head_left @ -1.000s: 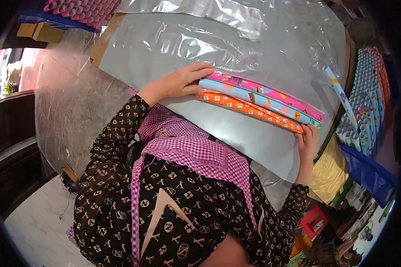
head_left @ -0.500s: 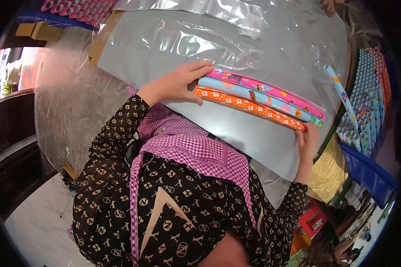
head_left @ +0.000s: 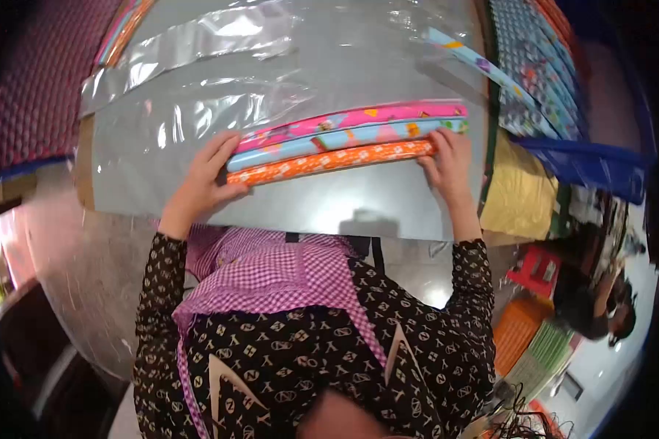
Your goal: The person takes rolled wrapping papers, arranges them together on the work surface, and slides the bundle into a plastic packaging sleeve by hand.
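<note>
Three rolls of patterned wrapping paper lie side by side across the grey tabletop: a pink roll point(head_left: 344, 121) at the back, a light blue roll point(head_left: 329, 140) in the middle and an orange roll point(head_left: 329, 162) nearest me. My left hand point(head_left: 206, 179) is curved around their left ends, fingers at the pink roll and thumb by the orange one. At the opposite end, my right hand point(head_left: 447, 157) grips the rolls, fingers over the blue and orange ends. The fingertips of both hands are partly hidden.
Clear plastic film point(head_left: 198, 44) is spread over the table's far side. A loose light blue roll point(head_left: 490, 69) lies at the right edge, beside many stacked rolls point(head_left: 531, 44). Nearby are a blue bin point(head_left: 593, 164) and yellow wrapping point(head_left: 520, 194). Another person point(head_left: 600, 307) is at far right.
My view has turned, so the rolls appear further left and tilt the other way. My right hand has shifted from the orange roll's end up onto the blue one. My left hand stays at the left ends.
</note>
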Demonstrator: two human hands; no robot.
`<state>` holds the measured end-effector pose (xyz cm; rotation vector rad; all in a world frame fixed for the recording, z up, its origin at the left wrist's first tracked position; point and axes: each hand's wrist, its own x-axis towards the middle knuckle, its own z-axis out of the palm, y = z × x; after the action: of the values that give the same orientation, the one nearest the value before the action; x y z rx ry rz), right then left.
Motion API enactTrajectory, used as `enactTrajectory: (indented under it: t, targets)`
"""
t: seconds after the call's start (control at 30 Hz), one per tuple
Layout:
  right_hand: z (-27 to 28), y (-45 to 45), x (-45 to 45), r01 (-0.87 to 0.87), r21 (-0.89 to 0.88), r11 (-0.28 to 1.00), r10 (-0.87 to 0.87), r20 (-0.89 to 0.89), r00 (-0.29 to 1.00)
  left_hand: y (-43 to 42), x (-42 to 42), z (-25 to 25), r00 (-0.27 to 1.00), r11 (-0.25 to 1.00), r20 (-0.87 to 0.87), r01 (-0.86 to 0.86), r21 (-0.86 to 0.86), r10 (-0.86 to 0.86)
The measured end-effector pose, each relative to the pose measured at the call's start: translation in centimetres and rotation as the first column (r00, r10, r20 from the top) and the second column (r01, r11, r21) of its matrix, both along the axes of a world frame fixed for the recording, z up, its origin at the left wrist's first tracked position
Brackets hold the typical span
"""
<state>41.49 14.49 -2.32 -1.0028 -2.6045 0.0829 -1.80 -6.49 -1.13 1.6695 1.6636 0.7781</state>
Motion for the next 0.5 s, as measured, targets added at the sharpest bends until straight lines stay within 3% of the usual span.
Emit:
enactTrajectory:
  t: [0.17, 0.37, 0.5]
  targets:
    - [-0.2, -0.1, -0.6, -0.049, 0.016, 0.999, 0.05, -0.067, 0.997, 0.1, -0.4, -1.2, 0.995, 0.997, -0.086, 0.051, 0.062, -0.046]
    - [0.1, 0.3, -0.6, -0.025, 0.096, 0.995, 0.025, -0.001, 1.0, 0.3, -0.4, -1.0, 0.99, 0.996, -0.137, 0.028, 0.083, -0.017]
    - [1.7, -0.2, -4.7, -0.203, -0.048, 0.978, 0.207, 0.122, 0.971, 0.3, 0.1, -0.5, 0.993, 0.999, -0.116, -0.002, 0.037, 0.006]
